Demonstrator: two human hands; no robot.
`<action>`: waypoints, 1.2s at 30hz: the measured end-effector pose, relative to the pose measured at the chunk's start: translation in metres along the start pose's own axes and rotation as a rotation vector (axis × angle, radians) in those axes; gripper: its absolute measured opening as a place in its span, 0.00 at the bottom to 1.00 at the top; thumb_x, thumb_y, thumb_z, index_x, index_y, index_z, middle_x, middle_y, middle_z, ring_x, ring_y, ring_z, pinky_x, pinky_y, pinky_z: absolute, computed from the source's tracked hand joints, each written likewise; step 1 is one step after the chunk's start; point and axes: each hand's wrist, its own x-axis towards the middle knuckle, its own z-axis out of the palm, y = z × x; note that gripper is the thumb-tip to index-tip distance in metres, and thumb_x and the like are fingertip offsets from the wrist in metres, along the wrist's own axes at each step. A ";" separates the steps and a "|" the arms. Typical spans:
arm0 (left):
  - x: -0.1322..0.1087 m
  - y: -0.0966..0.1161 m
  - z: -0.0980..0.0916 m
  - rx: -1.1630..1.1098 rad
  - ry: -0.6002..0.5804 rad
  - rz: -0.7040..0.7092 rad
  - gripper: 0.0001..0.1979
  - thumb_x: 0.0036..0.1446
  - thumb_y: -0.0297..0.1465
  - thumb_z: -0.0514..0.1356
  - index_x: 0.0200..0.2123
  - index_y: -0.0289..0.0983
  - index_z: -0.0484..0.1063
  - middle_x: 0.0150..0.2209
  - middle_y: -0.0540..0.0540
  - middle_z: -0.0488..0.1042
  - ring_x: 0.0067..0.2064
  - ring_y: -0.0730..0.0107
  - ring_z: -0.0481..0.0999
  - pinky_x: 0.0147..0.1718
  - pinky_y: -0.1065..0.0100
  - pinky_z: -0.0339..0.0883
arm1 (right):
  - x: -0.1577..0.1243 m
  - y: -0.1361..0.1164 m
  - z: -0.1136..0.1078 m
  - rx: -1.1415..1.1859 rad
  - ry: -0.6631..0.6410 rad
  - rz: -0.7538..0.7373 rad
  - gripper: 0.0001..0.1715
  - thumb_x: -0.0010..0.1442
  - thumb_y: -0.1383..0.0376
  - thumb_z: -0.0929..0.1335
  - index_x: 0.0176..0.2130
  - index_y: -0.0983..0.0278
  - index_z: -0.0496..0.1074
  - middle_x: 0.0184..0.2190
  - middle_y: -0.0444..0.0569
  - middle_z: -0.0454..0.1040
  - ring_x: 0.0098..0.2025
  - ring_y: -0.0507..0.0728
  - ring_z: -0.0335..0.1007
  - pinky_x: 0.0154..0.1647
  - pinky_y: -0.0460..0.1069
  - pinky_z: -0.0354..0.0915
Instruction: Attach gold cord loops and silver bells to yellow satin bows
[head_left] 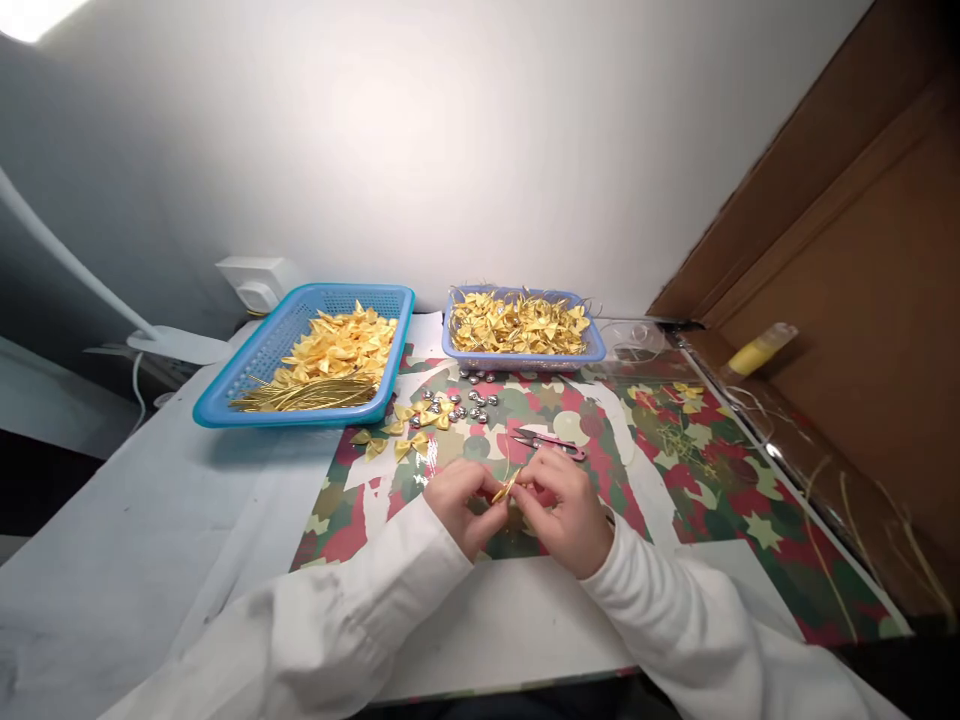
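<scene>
Between my fingertips is a small gold ribbon bow (507, 487), with a thin gold cord rising from it. My left hand (466, 502) pinches the bow from the left. From the other side my right hand (562, 505) pinches it too, and the fingers partly cover it. Just beyond my right hand lies a pair of pink-handled thread snips (551, 443). Several loose gold bows (411, 446) and several silver jingle bells (478, 411) are scattered ahead of my left hand on the camouflage-patterned table cover (525, 400).
A blue basket (247, 370) at the left holds gold bows and a bundle of gold cords (311, 395). Behind my hands, a purple-blue basket (525, 358) is heaped with bows with cords. Cord scraps (684, 445) lie to the right, near a brown panel (855, 260). A white lamp (180, 345) stands left.
</scene>
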 end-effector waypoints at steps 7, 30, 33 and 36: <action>0.014 0.014 -0.009 0.012 0.040 0.059 0.10 0.46 0.31 0.59 0.16 0.37 0.64 0.16 0.53 0.68 0.21 0.75 0.66 0.22 0.73 0.61 | 0.005 -0.007 -0.008 0.149 -0.009 -0.049 0.10 0.62 0.64 0.62 0.30 0.63 0.66 0.30 0.46 0.64 0.36 0.55 0.60 0.39 0.51 0.59; -0.108 0.123 -0.068 0.194 0.324 0.566 0.08 0.48 0.21 0.60 0.22 0.39 0.70 0.31 0.47 0.78 0.34 0.67 0.75 0.36 0.65 0.69 | -0.145 -0.122 -0.033 0.451 -0.125 -0.001 0.17 0.62 0.54 0.64 0.28 0.64 0.65 0.23 0.41 0.59 0.26 0.50 0.52 0.28 0.47 0.51; -0.115 0.128 -0.065 0.282 0.318 0.651 0.09 0.48 0.21 0.60 0.23 0.40 0.70 0.30 0.48 0.80 0.35 0.66 0.77 0.36 0.65 0.71 | -0.155 -0.125 -0.031 0.506 -0.279 0.049 0.18 0.60 0.53 0.66 0.28 0.64 0.64 0.20 0.40 0.57 0.23 0.49 0.48 0.24 0.46 0.48; -0.121 0.127 -0.057 0.312 0.308 0.648 0.10 0.49 0.21 0.60 0.23 0.41 0.71 0.32 0.49 0.81 0.37 0.66 0.78 0.37 0.65 0.71 | -0.160 -0.125 -0.029 0.796 -0.173 -0.002 0.19 0.57 0.51 0.67 0.27 0.62 0.61 0.19 0.40 0.56 0.23 0.50 0.49 0.25 0.47 0.50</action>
